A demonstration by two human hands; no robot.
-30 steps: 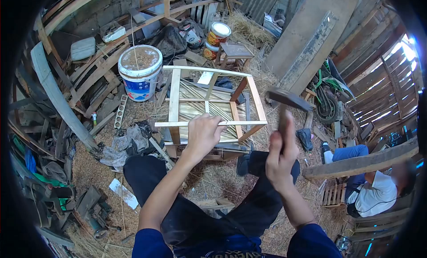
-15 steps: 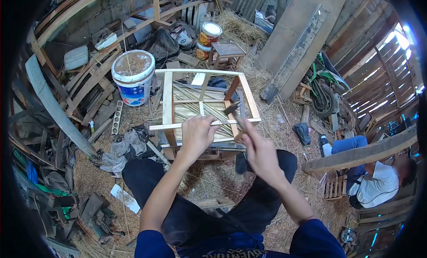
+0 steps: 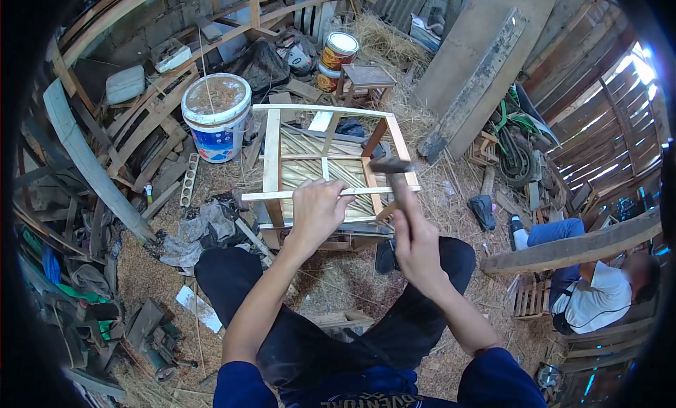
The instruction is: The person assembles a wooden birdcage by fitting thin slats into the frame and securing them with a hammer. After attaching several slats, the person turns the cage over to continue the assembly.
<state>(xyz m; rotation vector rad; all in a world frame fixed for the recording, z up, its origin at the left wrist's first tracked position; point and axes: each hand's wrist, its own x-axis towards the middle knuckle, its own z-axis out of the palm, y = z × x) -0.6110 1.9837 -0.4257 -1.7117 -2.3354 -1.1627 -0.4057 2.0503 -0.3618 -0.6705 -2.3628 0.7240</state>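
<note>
A light wooden frame [image 3: 271, 151] stands before my knees, with several thin sticks [image 3: 299, 174] lying inside it. My left hand [image 3: 318, 209] is closed around the front rail [image 3: 264, 196] of the frame, near its middle. In my right hand [image 3: 417, 245] is a hammer [image 3: 394, 167], its handle gripped and its head raised over the frame's front right corner. The hammer looks slightly blurred.
A white and blue bucket [image 3: 217, 119] stands behind the frame at the left. A small stool [image 3: 367, 76] and paint tins [image 3: 339, 50] are behind. Another person [image 3: 598, 295] sits at the right, beyond a curved beam [image 3: 577, 249].
My right hand has moved slightly, and the hammer head has swung up and to the right. My left hand stays on the rail. The whole view has shifted a little.
</note>
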